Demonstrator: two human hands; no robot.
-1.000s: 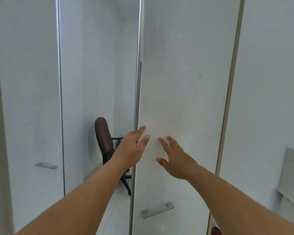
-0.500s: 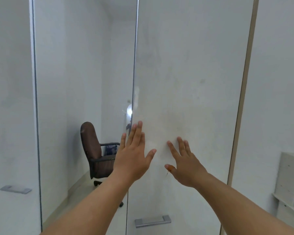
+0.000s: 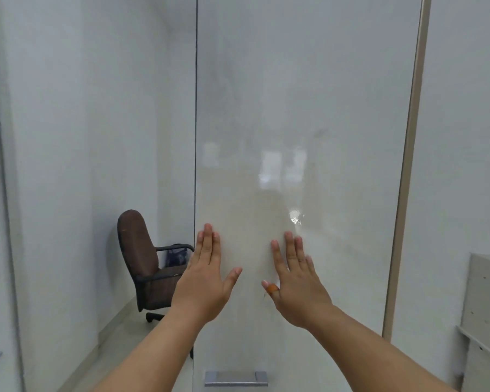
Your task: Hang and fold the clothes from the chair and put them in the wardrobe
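Where no writing shows: hands (image 3: 252,278) flat on wardrobe door (image 3: 309,123).

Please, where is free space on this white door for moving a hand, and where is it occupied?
On the wardrobe door, the panel is bare above both hands and between the right hand and the door's right edge. Low in the middle it is occupied: the left hand lies beside the right, with the metal handle below.

wardrobe door (image 3: 309,108): white, glossy, upright before me, grey handle (image 3: 236,378) low on it
chair (image 3: 145,267): brown, black armrests, in the far left corner
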